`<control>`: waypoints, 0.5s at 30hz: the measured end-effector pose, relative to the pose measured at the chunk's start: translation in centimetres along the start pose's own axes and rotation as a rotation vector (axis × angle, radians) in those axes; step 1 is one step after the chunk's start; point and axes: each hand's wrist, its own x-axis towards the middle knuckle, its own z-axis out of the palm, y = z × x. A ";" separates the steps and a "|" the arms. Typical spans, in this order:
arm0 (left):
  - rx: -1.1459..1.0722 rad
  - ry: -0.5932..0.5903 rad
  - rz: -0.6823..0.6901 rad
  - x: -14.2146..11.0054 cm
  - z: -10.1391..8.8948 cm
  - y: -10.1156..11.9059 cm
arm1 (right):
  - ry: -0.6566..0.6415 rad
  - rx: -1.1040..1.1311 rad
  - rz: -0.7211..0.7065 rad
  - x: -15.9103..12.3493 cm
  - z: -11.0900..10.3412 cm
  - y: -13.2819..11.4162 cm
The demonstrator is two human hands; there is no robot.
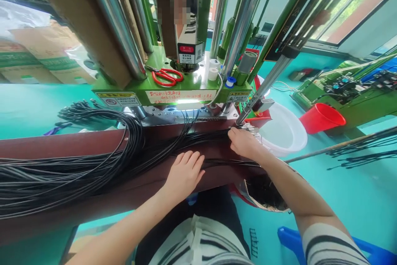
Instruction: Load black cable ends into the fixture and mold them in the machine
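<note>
My left hand (pixel 186 172) lies palm down at the front of the brown bench (pixel 149 188), fingers stretched out beside the black cables (pixel 161 151). Curled at the right end of the cable bundle is my right hand (pixel 243 143), its fingers closed on cable ends; how many is hidden. Silvery metal cable tips (pixel 249 128) stick out just past those fingers. A few cables run up into the green press (pixel 130 87), under a lit strip. On the left, a thick bundle of cables loops over the bench.
Red-handled scissors (pixel 167 77) lie on the press ledge near white and blue spools (pixel 230 82). To the right stand a white tub (pixel 297 132), a red bucket (pixel 322 118) and a lined bin (pixel 266 194). A blue stool (pixel 290 238) is at lower right.
</note>
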 end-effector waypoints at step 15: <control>0.396 0.090 -0.442 -17.9 -9.3 -16.0 | -0.084 0.266 -0.316 5.5 -2.6 -3.3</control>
